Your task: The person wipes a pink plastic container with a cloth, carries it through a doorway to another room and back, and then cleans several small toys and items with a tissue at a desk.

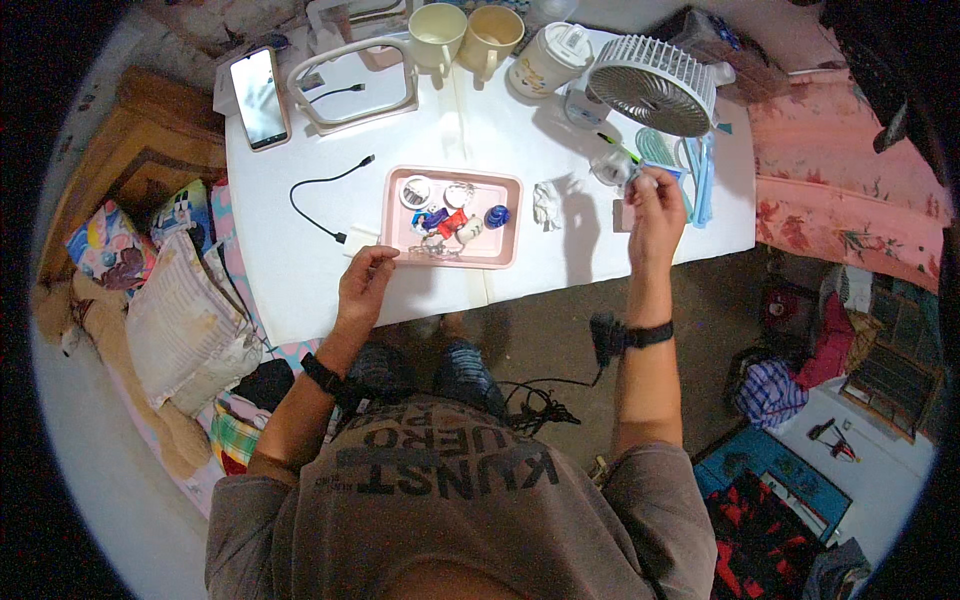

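On the white table a shallow pink tray holds small items: a round white-rimmed piece, a blue piece, a red wrapped piece and other bits. My left hand is closed at the tray's near left corner, fingertips on its rim. Farther right, my right hand is raised over the table with thumb and fingers pinched together. Just beyond its fingertips is a clear plastic piece; whether the fingers grip it cannot be made out. Between tray and right hand lies a crumpled white tissue.
A black cable lies left of the tray. Along the back stand a phone, a framed mirror, two mugs, a white lidded jar and a fan. Blue strips lie at the right.
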`<state>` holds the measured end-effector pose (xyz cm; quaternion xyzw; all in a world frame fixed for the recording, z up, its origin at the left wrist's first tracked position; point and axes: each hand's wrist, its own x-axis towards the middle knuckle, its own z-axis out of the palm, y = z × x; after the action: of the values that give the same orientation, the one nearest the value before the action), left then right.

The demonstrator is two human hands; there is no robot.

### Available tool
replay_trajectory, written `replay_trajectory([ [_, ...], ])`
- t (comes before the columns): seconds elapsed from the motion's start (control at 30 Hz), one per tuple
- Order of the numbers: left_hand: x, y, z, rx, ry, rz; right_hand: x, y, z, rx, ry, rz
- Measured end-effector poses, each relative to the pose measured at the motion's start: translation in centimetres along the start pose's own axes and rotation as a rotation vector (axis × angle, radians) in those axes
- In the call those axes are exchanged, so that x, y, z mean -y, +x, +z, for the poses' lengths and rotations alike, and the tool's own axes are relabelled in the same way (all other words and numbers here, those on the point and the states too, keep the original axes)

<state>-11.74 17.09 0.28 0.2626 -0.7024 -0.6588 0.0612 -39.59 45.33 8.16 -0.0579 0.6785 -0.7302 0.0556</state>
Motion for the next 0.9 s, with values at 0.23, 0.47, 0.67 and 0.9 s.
replay_trajectory([
  [0.23, 0.1, 0.6, 0.4, 0.027, 0.092, 0.071, -0.1, -7.8, 6.9, 0.2, 0.074, 0.243],
  [0.47, -0.7, 0.5, 0.5, 0.037, 0.213, 0.121, -2.9, -7.4, 8.4, 0.396, -0.415, 0.056],
  [0.67, 0.3, 0.7, 0.6, 0.053, 0.209, 0.164, -7.6, 1.0, -3.8, 0.031, -0.674, -0.098],
  [0.9, 0.7, 0.5, 0.9, 0.013, 0.01, -0.011, -6.7, 7.5, -8.8, -0.05, -1.486, -0.447],
])
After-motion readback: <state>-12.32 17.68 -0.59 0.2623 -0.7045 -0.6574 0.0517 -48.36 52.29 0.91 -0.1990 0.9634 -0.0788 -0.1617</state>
